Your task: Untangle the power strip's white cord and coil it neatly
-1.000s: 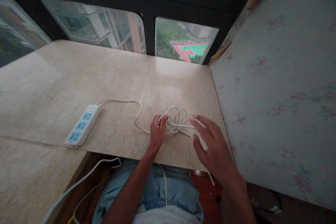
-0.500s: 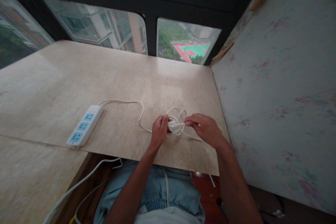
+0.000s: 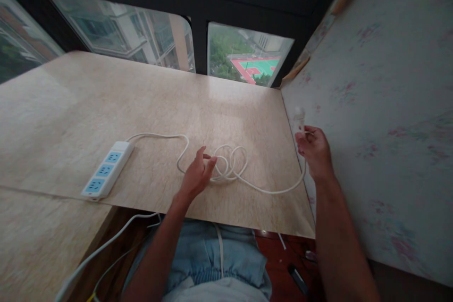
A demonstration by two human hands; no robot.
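In the head view, a white power strip [image 3: 108,170] with blue socket faces lies at the left of the tabletop. Its white cord [image 3: 271,192] runs right into several loose loops in front of me, then up to my right hand. Raised by the wall, my right hand [image 3: 316,153] grips the cord's white plug [image 3: 299,118], which points upward and is slightly blurred. Over the left side of the loops is my left hand [image 3: 198,170], thumb and fingers apart. Part of the cord behind this hand is hidden.
The beige tabletop [image 3: 159,104] meets a dark-framed window [image 3: 200,37] at the back and a floral wall [image 3: 371,104] on the right. More white cable [image 3: 102,245] hangs below the front edge at the left, beside my legs.
My right hand has moved right and up from the bundle to the wall, with the plug now showing in it. The bundled cord has loosened into flatter loops. My left hand has opened and shifted left.
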